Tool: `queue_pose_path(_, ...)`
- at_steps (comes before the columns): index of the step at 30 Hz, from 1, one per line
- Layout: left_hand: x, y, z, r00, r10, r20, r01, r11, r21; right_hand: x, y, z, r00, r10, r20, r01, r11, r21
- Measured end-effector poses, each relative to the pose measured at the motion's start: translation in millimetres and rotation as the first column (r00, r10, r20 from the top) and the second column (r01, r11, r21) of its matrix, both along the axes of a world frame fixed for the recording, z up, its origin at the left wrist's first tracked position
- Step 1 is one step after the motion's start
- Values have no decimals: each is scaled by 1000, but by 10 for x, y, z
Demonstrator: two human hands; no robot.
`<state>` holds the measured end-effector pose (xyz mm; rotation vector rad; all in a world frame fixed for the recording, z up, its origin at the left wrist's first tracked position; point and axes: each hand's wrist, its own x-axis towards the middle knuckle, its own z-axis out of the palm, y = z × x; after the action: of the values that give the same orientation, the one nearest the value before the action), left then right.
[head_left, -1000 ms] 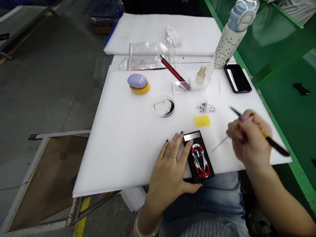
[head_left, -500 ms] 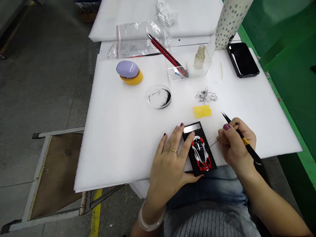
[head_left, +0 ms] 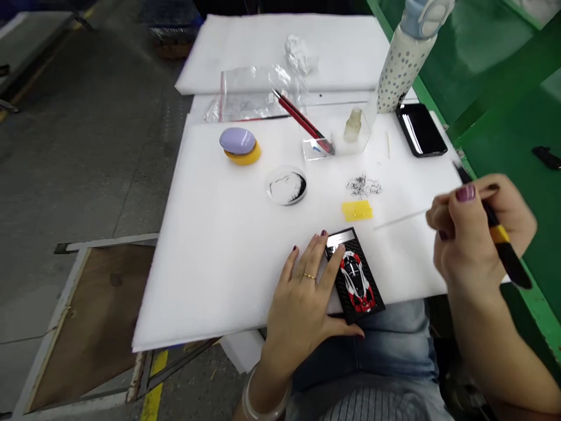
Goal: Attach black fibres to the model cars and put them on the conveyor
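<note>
A small red, white and black model car point(head_left: 357, 280) sits on a black base point(head_left: 356, 244) at the table's near edge. My left hand point(head_left: 300, 298) grips that base, fingertips on its upper left and thumb along the near edge. Off to the right, my raised right hand point(head_left: 477, 234) is closed around black tweezers with a yellow band point(head_left: 499, 234). Pinched in the same hand is a thin rod point(head_left: 403, 219), blurred, pointing left above the table. A yellow tape piece point(head_left: 357, 210) and a pile of fine black slivers point(head_left: 363, 186) lie beyond the base.
A round clear dish point(head_left: 287, 186) holds more black slivers. Behind it are a purple-and-yellow oval container point(head_left: 239, 145), a clear tray point(head_left: 315, 150) with a red pen-like tool point(head_left: 302, 120), and a small bottle point(head_left: 352, 126). A phone point(head_left: 421, 130) and dotted bottle point(head_left: 401, 70) stand right.
My right hand has moved right and up, away from the model car, carrying the tweezers and thin rod. My left hand stays on the base. The view has tilted up slightly.
</note>
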<state>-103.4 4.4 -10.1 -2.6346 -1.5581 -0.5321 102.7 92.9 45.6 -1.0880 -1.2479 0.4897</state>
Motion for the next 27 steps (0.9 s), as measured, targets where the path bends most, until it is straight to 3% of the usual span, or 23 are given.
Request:
queue_pose_path(2,-15,-3,-14,1000,-15,19,15,1000,15,36,352,173,960,-79,269,31,984,176)
queue_pose_path(5,-33,-7,-24,996,-42,76,43,999,0,4,937,363,898,-92,430,-43,954,296)
queue_pose_path(7,-45,-6,-17,991,-56,118,61,998,-35,-61,1265,409,887,-74,456,-58,961,270)
queue_pose_path(10,-68,5,4,982,-58,181,74,994,-83,-151,1552,364,861,-26,509,-46,991,129)
queue_pose_path(13,-78,19,17,967,-34,253,66,991,-119,-149,1582,280,834,39,550,-49,999,4)
queue_pose_path(15,-53,21,15,948,-5,319,49,990,-131,-82,1494,254,856,80,510,-91,996,-3)
queue_pose_path(18,44,14,10,895,58,442,-3,992,-124,64,1286,271,940,121,320,-141,989,41)
queue_pose_path(21,152,13,7,819,110,563,-35,989,-143,162,1095,296,975,153,160,-169,981,92)
queue_pose_path(25,202,32,-17,765,101,636,-23,991,-129,143,977,221,967,174,187,-200,971,131)
queue_pose_path(27,199,38,-30,761,103,641,-28,992,-126,96,982,129,948,217,231,-230,973,30)
